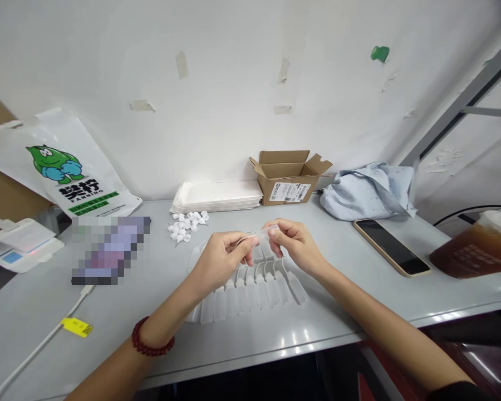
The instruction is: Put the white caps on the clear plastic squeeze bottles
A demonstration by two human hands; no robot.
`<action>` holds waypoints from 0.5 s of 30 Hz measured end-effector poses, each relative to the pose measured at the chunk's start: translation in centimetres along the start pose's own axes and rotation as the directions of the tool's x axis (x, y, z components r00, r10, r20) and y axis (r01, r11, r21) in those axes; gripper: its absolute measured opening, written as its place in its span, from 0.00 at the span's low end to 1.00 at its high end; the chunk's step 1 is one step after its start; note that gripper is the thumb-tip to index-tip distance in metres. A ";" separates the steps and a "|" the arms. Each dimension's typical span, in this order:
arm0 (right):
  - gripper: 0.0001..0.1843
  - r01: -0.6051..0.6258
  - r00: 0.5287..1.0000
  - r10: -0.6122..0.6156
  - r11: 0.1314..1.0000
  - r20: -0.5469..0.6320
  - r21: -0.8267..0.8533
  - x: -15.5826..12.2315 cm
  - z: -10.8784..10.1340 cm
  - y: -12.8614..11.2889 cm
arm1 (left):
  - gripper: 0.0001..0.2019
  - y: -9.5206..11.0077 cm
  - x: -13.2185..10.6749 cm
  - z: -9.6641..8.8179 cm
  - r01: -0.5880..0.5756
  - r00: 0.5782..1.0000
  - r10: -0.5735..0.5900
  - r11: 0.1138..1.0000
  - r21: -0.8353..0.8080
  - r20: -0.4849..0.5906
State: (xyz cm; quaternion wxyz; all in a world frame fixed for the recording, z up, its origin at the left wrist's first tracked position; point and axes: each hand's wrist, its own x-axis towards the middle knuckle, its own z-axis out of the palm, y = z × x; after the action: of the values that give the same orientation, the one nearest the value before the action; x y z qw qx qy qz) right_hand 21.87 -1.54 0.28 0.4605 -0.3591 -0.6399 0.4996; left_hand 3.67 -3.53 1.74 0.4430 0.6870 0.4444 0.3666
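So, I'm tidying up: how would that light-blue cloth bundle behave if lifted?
The light-blue cloth bundle would probably flop, given its soft folds. It likely won't roll, lying slumped as it does. Weight is uncertain: any contents are hidden.

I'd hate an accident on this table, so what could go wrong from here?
The drink near the black-screened phone could spill onto it if knocked. The small translucent piece held between the left hand and right hand may slip. A wrist might disturb the neat row below.
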 end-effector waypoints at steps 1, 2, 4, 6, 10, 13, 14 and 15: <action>0.18 -0.005 1.000 0.005 1.000 0.003 0.010 0.0 0.0 0.0 | 0.16 0.0 0.0 0.0 -0.011 1.000 0.011 0.999 0.035 -0.011; 0.18 -0.010 1.000 0.010 1.000 0.006 0.023 0.0 0.0 0.1 | 0.16 -0.1 -0.1 0.0 -0.026 0.999 0.028 0.997 0.071 -0.022; 0.18 -0.021 1.000 0.020 0.998 0.008 0.056 0.0 0.0 0.2 | 0.14 -0.2 -0.1 0.1 -0.091 0.994 0.099 0.984 0.156 -0.047; 0.18 -0.032 0.999 0.032 0.995 0.009 0.095 0.1 0.0 0.3 | 0.14 -0.5 -0.1 0.2 -0.192 0.974 0.216 0.947 0.256 -0.072; 0.19 -0.050 0.999 0.048 0.987 0.018 0.150 0.1 0.1 0.2 | 0.14 -0.9 -0.2 0.6 -0.351 0.906 0.414 0.855 0.382 -0.094; 0.19 -0.048 0.999 0.045 0.989 0.027 0.138 0.1 0.0 0.1 | 0.13 -0.9 -0.2 0.8 -0.340 0.906 0.411 0.848 0.407 -0.099; 0.19 -0.046 0.999 0.043 0.991 0.030 0.124 0.1 0.0 0.1 | 0.13 -0.8 -0.2 0.8 -0.310 0.921 0.378 0.858 0.409 -0.096; 0.19 -0.043 0.999 0.040 0.993 0.030 0.109 0.1 -0.1 0.0 | 0.13 -0.7 -0.1 0.6 -0.272 0.938 0.334 0.872 0.406 -0.090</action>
State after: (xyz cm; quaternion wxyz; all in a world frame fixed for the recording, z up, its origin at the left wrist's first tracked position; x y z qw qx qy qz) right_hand 21.91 -1.37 0.29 0.4601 -0.3394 -0.6101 0.5485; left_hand 3.99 -3.65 0.89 0.1988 0.7911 0.4280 0.3892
